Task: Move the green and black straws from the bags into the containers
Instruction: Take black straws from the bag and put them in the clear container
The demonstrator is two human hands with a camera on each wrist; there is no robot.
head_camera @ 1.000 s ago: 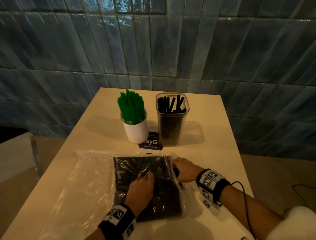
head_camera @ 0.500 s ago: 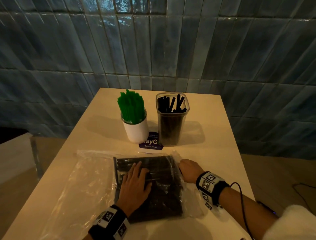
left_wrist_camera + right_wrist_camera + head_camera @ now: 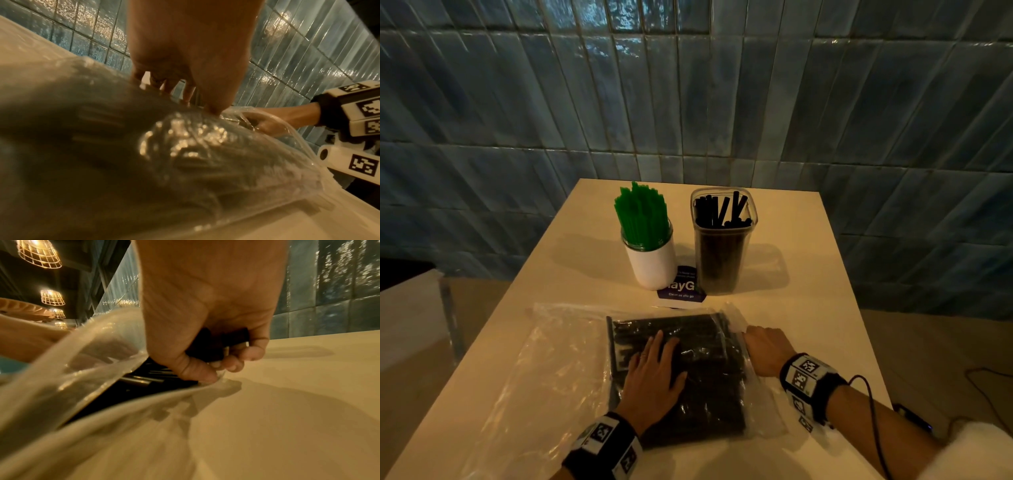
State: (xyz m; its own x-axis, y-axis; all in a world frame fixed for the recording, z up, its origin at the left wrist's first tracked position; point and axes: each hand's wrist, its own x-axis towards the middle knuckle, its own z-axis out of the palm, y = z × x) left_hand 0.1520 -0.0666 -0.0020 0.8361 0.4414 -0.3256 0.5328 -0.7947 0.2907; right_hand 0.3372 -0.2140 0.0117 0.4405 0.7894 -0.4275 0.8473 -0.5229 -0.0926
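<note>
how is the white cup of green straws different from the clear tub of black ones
The white cup is round and opaque; the clear tub is squarish, taller and see-through. The green straws rise well above the cup's rim; the black straws barely clear the tub's. Both stand upright, side by side.

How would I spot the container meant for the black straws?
On the cream table, two containers stand near the tiled wall. It is the right one, a tall clear square tub of black straws; its neighbour is a round white jar of green straws.

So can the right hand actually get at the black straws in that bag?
Likely yes: the right hand is at the bag's open mouth, fingers already curled round black straws, while the left hand presses the bag flat.
</note>
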